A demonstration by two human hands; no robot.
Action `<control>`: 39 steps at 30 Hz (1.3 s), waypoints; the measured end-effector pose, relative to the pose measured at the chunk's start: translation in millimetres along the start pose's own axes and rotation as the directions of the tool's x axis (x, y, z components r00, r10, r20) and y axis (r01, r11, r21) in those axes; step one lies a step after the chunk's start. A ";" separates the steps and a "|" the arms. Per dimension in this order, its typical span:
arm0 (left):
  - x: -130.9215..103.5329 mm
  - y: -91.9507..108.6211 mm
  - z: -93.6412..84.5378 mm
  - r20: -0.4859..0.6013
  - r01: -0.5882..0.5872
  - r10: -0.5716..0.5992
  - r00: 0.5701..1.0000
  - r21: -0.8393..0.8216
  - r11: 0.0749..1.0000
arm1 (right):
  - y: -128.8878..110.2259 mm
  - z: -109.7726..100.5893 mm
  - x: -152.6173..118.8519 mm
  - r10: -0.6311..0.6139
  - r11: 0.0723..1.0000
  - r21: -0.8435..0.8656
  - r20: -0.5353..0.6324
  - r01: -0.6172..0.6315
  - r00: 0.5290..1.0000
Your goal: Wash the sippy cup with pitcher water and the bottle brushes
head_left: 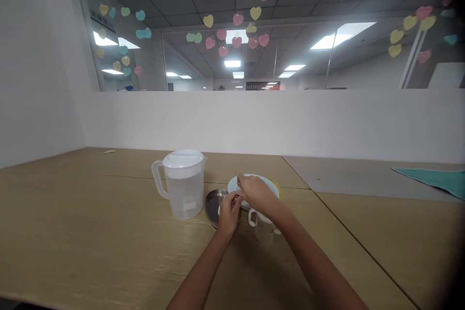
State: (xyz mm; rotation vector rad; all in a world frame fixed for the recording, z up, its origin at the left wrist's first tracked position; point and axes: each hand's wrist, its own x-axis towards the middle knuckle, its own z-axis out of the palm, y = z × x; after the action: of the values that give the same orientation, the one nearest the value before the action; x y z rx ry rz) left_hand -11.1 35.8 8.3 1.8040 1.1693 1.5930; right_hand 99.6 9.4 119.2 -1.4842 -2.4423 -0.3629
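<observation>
Both hands meet in front of me, above a round metal tray [208,212] and the near side of a white plate [269,183]. My left hand [228,213] is closed, with its fingertips pinched on a small, pale, see-through thing [239,191] too small to name. Against it works my right hand [258,194], its fingers also closed; a thin, dark, pointed piece [236,174] sticks up beside its fingertips. Part of the tray and what lies in it is hidden by the left hand. Under the right wrist stands a clear two-handled cup [264,231].
A lidded translucent jug [184,191] with liquid stands left of the tray. Something yellow [279,189] shows behind the plate's right side. At far right lies a teal cloth [436,181]. A small pale strip [109,151] rests at the back left, before the wall.
</observation>
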 end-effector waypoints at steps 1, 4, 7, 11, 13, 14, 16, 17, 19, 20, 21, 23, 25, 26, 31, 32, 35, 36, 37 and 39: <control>-0.2 -1.3 0.3 -0.013 -0.012 0.012 1.000 0.037 0.999 | -0.8 0.9 0.0 -0.014 0.999 -0.036 0.010 0.015 1.000; -0.5 -3.6 0.2 -0.030 -0.047 0.050 0.998 0.095 0.994 | -3.3 3.3 0.5 -0.057 0.993 -0.102 0.032 0.060 0.998; 0.2 -4.1 -1.0 -0.035 -0.073 0.078 0.996 0.113 0.991 | -3.9 5.6 2.1 -0.059 0.993 -0.102 0.009 0.060 0.998; 1.1 -3.4 -2.5 -0.009 -0.093 0.095 0.995 0.138 0.986 | -1.7 7.3 4.0 -0.036 0.995 -0.088 -0.018 0.034 0.999; 1.0 -2.3 -2.7 0.002 -0.116 0.117 0.993 0.143 0.983 | -0.3 6.5 4.2 -0.014 0.996 -0.089 -0.031 0.012 0.999; 0.8 -1.6 -2.6 0.008 -0.127 0.127 0.992 0.142 0.982 | 0.4 5.8 4.3 0.002 0.996 -0.084 -0.034 -0.005 0.999; 0.0 -0.4 -1.9 0.017 -0.136 0.135 0.991 0.139 0.981 | 1.8 4.5 4.5 0.049 0.997 -0.057 -0.039 -0.051 0.998; -0.4 0.1 -1.3 0.021 -0.136 0.134 0.991 0.139 0.981 | 2.5 4.1 4.8 0.070 0.997 -0.034 -0.044 -0.072 0.997; -1.3 0.5 -0.2 0.028 -0.129 0.127 0.992 0.140 0.982 | 3.7 4.3 5.6 0.109 0.994 0.011 -0.063 -0.108 0.992; -1.6 0.4 0.2 0.032 -0.126 0.123 0.992 0.141 0.982 | 4.2 4.5 6.1 0.123 0.992 0.026 -0.078 -0.121 0.989; -1.9 0.0 0.4 0.032 -0.124 0.120 0.992 0.143 0.982 | 4.7 4.6 6.6 0.132 0.991 0.034 -0.099 -0.129 0.986; -2.4 -1.4 -0.1 0.030 -0.118 0.115 0.993 0.162 0.980 | 6.1 2.5 6.6 0.147 0.989 0.039 -0.157 -0.143 0.977; -3.3 -3.4 -1.7 0.030 -0.115 0.112 0.993 0.208 0.971 | 9.2 -4.1 4.8 0.184 0.983 0.057 -0.246 -0.175 0.952; -3.9 -4.4 -2.7 0.032 -0.116 0.111 0.993 0.235 0.965 | 12.1 -9.1 3.1 0.222 0.975 0.088 -0.303 -0.205 0.927; -7.6 -6.1 -5.8 0.036 -0.123 0.118 0.992 0.307 0.944 | 43.8 -26.5 -4.9 0.387 0.900 0.388 -0.502 -0.198 0.774; -7.9 -5.7 -5.9 0.032 -0.116 0.112 0.993 0.303 0.946 | 52.6 -23.6 -4.7 0.391 0.891 0.415 -0.487 -0.187 0.781; -7.6 -4.7 -6.5 0.021 -0.082 0.079 0.997 0.260 0.962 | 76.6 0.1 0.4 0.442 0.795 0.558 -0.264 -0.238 0.857; -7.3 -4.7 -6.9 0.013 -0.073 0.072 0.997 0.243 0.967 | 82.4 11.0 3.0 0.453 0.710 0.653 -0.136 -0.264 0.881; -6.9 -4.8 -7.4 0.005 -0.071 0.072 0.997 0.228 0.971 | 86.9 21.9 5.5 0.442 0.604 0.744 -0.014 -0.287 0.897; -6.4 -5.1 -8.8 -0.004 -0.094 0.097 0.995 0.217 0.972 | 92.0 41.4 9.7 0.419 0.386 0.866 0.144 -0.319 0.897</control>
State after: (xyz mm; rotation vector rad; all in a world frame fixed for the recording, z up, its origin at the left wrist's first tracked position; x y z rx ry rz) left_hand -20.8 31.6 2.6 2.0167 1.3248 1.5855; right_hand 173.6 72.6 91.0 -1.3407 -1.5976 0.8134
